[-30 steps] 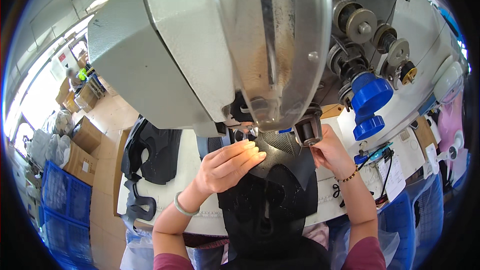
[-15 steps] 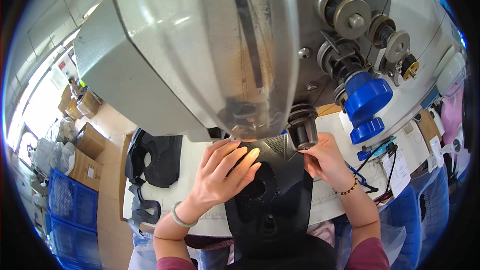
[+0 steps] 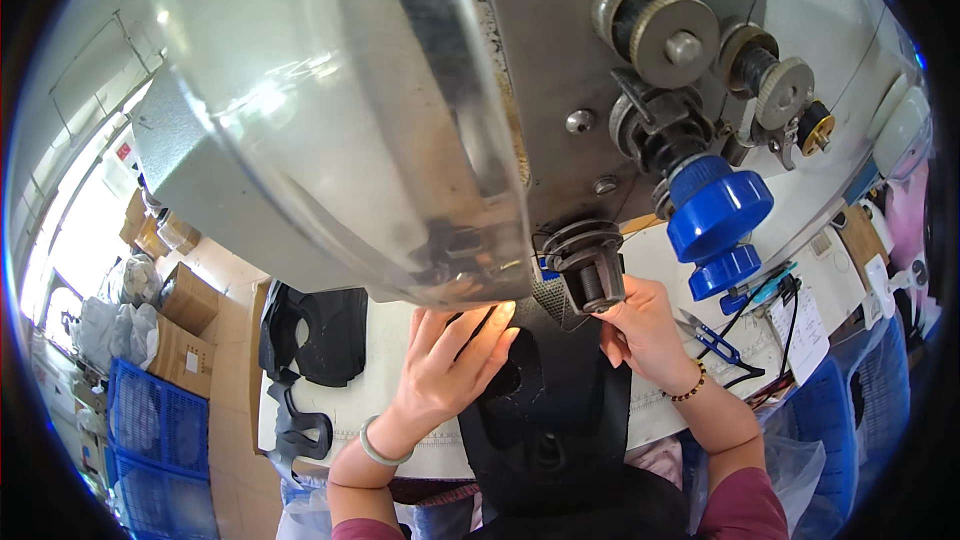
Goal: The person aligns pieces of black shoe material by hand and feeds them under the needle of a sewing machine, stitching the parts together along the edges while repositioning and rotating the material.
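"While the left hand [image 3: 450, 360] lies with fingers extended and slightly spread at the left edge of the black piece [image 3: 550, 380], how is the right hand [image 3: 650, 335]?"

"Bent, thumb and fingers by the right edge; whether they pinch it, I cannot tell."

"And where is the black piece?"

"Between both hands on the table [image 3: 650, 418], mesh [image 3: 553, 304] at its far end, below the machine [image 3: 545, 120]. Snips [image 3: 722, 348] lie to the right, dark parts [image 3: 335, 348] to the left."
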`<action>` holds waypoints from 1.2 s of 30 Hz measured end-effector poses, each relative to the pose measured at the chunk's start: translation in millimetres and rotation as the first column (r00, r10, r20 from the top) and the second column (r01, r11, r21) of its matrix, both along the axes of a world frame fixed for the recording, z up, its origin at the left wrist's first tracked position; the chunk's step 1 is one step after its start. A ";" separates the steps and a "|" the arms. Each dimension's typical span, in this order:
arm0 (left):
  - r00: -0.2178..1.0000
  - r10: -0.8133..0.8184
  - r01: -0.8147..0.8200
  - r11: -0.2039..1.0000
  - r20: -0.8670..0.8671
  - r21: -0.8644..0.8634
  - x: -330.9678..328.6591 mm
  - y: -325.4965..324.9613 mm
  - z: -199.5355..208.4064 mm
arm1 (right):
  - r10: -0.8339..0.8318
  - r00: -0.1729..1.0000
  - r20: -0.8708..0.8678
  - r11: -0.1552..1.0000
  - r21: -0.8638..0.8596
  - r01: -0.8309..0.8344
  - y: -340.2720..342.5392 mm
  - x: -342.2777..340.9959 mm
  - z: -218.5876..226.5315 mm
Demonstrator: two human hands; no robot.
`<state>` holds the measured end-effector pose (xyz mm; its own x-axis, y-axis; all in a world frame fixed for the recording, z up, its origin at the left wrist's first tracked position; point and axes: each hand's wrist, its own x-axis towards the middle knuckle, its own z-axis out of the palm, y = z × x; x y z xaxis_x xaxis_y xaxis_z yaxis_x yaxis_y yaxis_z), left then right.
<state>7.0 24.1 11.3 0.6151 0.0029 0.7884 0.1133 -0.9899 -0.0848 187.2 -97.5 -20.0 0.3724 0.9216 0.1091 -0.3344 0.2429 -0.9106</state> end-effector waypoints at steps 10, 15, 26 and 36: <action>0.999 -0.047 0.044 0.992 -0.023 -0.115 -6.7 11.1 0.2 | -0.024 0.999 0.049 1.000 -0.015 0.025 -3.0 -12.7 3.6; 0.997 -0.052 0.046 0.994 -0.058 -0.098 -6.3 11.8 3.0 | -0.056 0.998 0.030 0.998 -0.023 0.057 -2.9 -16.0 3.9; 1.000 -0.007 -0.006 0.891 -0.027 -0.454 -17.9 6.0 11.6 | -0.150 0.976 0.158 0.987 0.079 0.139 -0.2 -35.2 2.0; 0.963 0.092 -0.114 0.991 -0.254 -0.075 -10.7 -38.7 -25.7 | -0.079 0.979 0.186 0.996 -0.033 0.086 -4.3 -34.0 1.2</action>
<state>-3.7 -14.6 -14.4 0.7850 0.1392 0.6036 0.2012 -0.9789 -0.0361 153.2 -101.8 -18.8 0.4243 0.8936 0.1464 -0.1402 0.2246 -0.9643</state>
